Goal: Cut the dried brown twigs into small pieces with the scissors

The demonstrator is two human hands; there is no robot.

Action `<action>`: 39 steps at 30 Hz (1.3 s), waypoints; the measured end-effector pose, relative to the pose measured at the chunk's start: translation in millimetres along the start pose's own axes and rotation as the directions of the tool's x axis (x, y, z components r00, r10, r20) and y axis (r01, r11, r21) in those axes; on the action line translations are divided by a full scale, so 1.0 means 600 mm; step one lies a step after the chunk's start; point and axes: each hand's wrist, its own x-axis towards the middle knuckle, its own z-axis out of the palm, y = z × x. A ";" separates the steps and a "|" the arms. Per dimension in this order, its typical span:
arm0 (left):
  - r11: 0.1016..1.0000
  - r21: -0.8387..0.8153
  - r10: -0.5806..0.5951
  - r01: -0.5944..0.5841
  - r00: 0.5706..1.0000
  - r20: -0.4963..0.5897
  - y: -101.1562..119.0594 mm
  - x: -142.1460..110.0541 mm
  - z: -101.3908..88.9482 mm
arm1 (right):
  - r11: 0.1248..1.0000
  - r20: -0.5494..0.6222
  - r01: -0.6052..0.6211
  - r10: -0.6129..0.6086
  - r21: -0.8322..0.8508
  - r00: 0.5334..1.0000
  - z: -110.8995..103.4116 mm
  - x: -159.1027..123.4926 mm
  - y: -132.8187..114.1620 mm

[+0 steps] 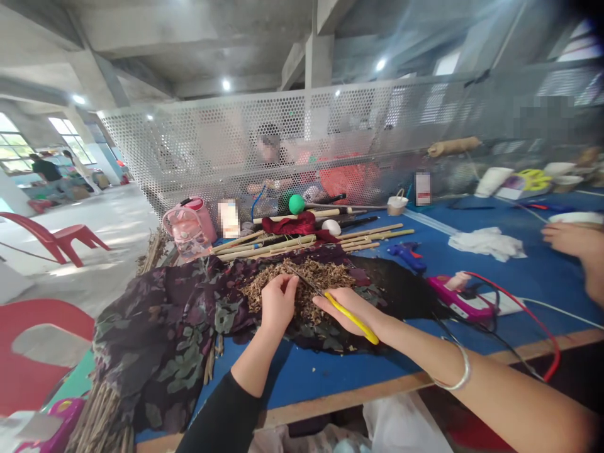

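The yellow-handled scissors [340, 308] are slanting, metal blades pointing away and leftward, over a heap of dried plant clippings [330, 274]. The brown, crinkled pieces are lying loosely in a low mound on dark floral cloth [189, 299].

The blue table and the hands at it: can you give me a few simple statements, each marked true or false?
1. The right hand holds yellow-handled scissors. True.
2. The left hand holds the glue gun. False: the glue gun lies on the table.
3. The ball is green. True.
4. The backpack is blue. False: it is pink.
5. The brown pieces lie in a bucket. False: they are heaped on dark patterned cloth.
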 end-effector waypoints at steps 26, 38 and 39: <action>0.999 -0.049 -0.018 0.023 0.996 0.089 -0.010 -0.004 0.012 | 0.998 -0.062 -0.055 0.053 -0.028 0.997 0.012 -0.016 -0.006; 0.959 -0.263 -0.058 0.103 0.983 0.175 0.003 -0.012 0.017 | 0.963 -0.116 -0.067 0.038 -0.262 0.993 0.022 -0.018 -0.018; 0.951 -0.285 -0.067 0.117 0.982 0.179 0.006 -0.013 0.018 | 0.963 -0.119 -0.067 0.037 -0.261 0.992 0.023 -0.017 -0.019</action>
